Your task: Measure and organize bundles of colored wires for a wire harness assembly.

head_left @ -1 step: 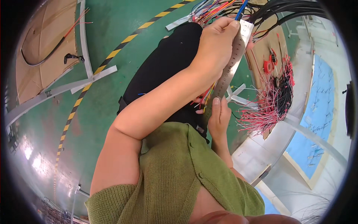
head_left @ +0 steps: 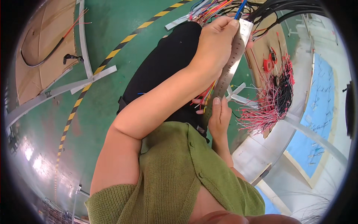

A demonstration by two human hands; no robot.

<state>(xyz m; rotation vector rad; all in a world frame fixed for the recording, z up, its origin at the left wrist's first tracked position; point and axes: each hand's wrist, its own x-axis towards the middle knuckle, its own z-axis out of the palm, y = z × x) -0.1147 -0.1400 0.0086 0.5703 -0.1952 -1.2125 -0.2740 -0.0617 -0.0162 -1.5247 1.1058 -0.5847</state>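
Note:
A steel ruler (head_left: 228, 74) slants across my lap, its far end close to a cable with blue wires (head_left: 240, 10). Around that far end, my left hand (head_left: 216, 43) is closed, its thumb against the ruler's edge and fingertips showing on the other side. My right hand (head_left: 219, 115) grips the near end, thumb on the ruler's face and fingers underneath. Thin coloured wires (head_left: 204, 100), red, yellow and white among them, run alongside and beneath the ruler near the right-hand fingers. Part of their length is hidden by the ruler and my left arm.
Black cables (head_left: 291, 8) with coloured wire ends (head_left: 214, 11) lie at the far side. At right, a bundle of red and white wires (head_left: 266, 106) rests beside red tape rolls (head_left: 268, 65). Cardboard (head_left: 48, 41) holds a loose cable at left. Striped tape (head_left: 112, 54) crosses the floor.

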